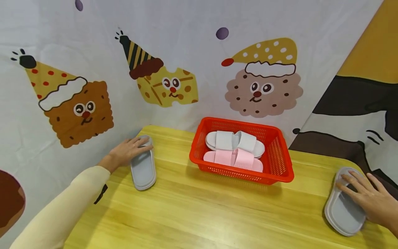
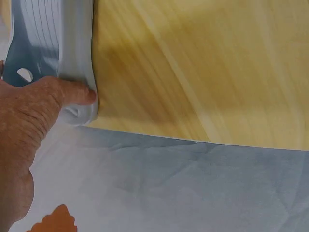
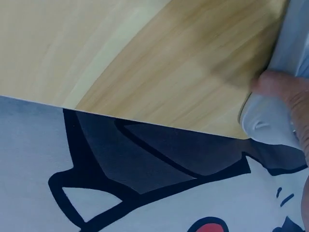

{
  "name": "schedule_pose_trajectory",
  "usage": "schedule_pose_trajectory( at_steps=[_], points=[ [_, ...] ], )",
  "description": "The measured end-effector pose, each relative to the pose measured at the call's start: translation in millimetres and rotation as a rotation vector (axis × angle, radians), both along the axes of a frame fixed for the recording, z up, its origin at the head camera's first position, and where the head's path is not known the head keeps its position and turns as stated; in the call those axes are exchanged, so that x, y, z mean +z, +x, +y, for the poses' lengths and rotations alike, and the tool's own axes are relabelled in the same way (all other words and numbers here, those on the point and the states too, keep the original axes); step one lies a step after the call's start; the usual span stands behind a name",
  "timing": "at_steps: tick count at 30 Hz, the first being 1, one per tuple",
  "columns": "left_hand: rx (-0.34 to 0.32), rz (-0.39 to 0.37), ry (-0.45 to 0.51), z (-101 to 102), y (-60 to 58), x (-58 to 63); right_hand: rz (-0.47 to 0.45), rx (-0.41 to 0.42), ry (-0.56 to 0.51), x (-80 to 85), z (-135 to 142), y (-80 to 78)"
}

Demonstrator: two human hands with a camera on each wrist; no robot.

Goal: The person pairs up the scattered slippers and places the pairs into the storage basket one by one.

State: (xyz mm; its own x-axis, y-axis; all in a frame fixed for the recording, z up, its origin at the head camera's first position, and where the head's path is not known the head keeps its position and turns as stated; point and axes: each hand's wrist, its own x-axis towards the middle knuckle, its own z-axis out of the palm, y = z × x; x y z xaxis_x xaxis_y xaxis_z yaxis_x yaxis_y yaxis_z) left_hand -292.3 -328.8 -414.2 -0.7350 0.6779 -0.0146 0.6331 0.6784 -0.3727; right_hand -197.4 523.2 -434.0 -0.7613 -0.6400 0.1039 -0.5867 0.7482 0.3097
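Presently we list: left grey slipper (image 1: 143, 171), on table (image 1: 217, 207), left hand (image 1: 125, 152) gripping across far end; right grey slipper (image 1: 345, 212), right hand (image 1: 368, 196) likewise, fingers curled presumably for steadiness; red basket (image 1: 236, 172) between, seemingly keeping white slippers (image 1: 224, 140), pink slippers (image 1: 244, 159) together.

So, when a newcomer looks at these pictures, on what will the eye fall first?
Probably on the bright red basket at the middle back of the wooden table, with white slippers and pink slippers inside. Next, the hat-wearing cartoon foods on the pale cloth behind. Then the left hand, gripping a gray slipper at the table's left, and the right hand, gripping a second gray slipper at its right.
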Motion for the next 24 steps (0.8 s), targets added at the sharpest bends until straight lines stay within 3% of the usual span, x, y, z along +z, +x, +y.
schedule_pose_trajectory(
  at_steps=[8,15,19,24],
  points=[
    [-0.039,0.024,0.032,0,-1.8,5.9,0.057,0.063,0.002,13.0,-17,4.1],
    [-0.025,-0.023,-0.092,9,-0.3,3.3,0.049,-0.032,-0.020,8.5,-36,7.9],
    [-0.034,-0.030,-0.174,12,1.1,-0.8,0.047,-0.044,-0.034,4.3,-45,6.2],
    [-0.049,-0.030,-0.161,12,2.9,-0.1,0.083,-0.031,-0.029,4.4,-50,4.8]
  ],
)
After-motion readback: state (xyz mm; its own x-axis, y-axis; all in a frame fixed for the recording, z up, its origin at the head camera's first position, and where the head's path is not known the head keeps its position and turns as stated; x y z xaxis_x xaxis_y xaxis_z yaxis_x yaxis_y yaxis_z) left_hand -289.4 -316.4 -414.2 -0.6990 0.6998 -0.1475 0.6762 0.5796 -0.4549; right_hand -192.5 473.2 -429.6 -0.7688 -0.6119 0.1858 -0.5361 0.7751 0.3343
